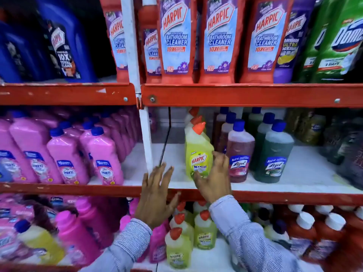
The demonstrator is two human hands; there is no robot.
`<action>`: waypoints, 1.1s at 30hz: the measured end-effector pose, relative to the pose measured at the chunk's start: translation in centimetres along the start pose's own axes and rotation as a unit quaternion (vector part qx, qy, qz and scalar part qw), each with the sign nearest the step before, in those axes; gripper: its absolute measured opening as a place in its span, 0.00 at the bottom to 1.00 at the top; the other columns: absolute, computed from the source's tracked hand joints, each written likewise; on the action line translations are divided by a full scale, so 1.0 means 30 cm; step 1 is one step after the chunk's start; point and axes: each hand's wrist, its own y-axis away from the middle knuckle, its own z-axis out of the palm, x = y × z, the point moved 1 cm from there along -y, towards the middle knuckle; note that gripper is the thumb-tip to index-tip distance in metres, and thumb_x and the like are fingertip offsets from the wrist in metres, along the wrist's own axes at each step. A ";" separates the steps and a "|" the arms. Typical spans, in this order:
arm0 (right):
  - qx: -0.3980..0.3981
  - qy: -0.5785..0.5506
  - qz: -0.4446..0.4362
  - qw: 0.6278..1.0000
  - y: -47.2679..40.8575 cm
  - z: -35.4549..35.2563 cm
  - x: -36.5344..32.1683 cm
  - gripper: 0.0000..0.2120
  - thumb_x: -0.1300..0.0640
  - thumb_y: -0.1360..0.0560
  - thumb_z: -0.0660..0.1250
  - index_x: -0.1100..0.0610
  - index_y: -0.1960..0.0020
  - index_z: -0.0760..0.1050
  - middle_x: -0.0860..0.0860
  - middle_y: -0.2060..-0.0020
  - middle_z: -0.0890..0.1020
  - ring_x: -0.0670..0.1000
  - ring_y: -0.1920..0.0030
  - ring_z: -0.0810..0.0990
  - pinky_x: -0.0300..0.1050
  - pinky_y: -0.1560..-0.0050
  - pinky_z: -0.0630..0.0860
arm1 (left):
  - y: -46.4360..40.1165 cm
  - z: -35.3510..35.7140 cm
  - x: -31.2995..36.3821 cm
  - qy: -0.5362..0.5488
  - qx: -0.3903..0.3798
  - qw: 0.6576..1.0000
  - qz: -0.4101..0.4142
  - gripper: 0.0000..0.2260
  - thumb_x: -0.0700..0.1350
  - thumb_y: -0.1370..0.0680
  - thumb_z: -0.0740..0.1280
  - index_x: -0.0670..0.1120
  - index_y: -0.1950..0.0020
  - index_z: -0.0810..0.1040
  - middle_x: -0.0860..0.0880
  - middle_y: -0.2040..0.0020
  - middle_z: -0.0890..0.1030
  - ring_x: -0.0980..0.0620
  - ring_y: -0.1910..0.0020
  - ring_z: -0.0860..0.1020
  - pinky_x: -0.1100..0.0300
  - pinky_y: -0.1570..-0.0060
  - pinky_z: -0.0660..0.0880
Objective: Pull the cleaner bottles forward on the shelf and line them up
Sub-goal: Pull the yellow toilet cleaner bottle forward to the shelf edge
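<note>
A yellow-green Harpic bottle with an orange-red cap stands near the front of the white middle shelf, with two more like it in a row behind. My right hand wraps the bottle's lower right side, thumb across the front and fingers at its edge. My left hand hovers with fingers spread in front of the shelf's red front rail, left of the bottle and touching nothing. To the right stand a reddish Lizol bottle and a dark green Lizol bottle, each with more behind.
A white upright post divides the bays, with pink bottles packed to its left. Red Harpic bathroom cleaners fill the top shelf. More yellow-green Harpic bottles stand on the shelf below. Bare shelf lies between the post and the held bottle.
</note>
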 end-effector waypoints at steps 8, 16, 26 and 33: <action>0.026 0.022 0.207 0.978 -0.072 0.175 -0.026 0.52 0.43 0.45 0.81 0.64 0.31 0.61 0.63 0.36 0.71 0.64 0.36 0.72 0.55 0.39 0.72 | 0.044 0.131 -0.029 -0.001 -0.051 0.999 -0.001 0.22 0.59 0.22 0.62 0.49 0.33 0.75 0.46 0.34 0.81 0.41 0.28 0.74 0.46 0.25 0.59; 0.068 0.006 0.211 0.975 -0.088 0.181 -0.016 0.48 0.42 0.48 0.79 0.64 0.39 0.63 0.62 0.43 0.75 0.64 0.42 0.76 0.56 0.42 0.75 | 0.023 0.132 -0.010 0.028 -0.016 0.999 0.020 0.17 0.55 0.24 0.64 0.46 0.40 0.77 0.46 0.43 0.84 0.43 0.36 0.79 0.49 0.27 0.59; 0.061 0.018 0.202 0.977 0.003 0.105 -0.001 0.46 0.42 0.49 0.79 0.61 0.41 0.63 0.58 0.44 0.73 0.63 0.42 0.74 0.58 0.42 0.76 | 0.020 0.153 0.024 0.041 -0.011 0.999 -0.020 0.14 0.57 0.23 0.63 0.48 0.48 0.79 0.47 0.54 0.82 0.43 0.52 0.79 0.51 0.42 0.70; 0.049 0.017 0.194 0.980 0.026 0.118 -0.032 0.48 0.43 0.46 0.80 0.62 0.37 0.62 0.58 0.41 0.72 0.61 0.39 0.73 0.57 0.39 0.74 | 0.018 0.138 0.014 0.019 -0.020 0.998 -0.052 0.15 0.58 0.23 0.62 0.47 0.51 0.79 0.45 0.55 0.83 0.41 0.52 0.79 0.47 0.43 0.75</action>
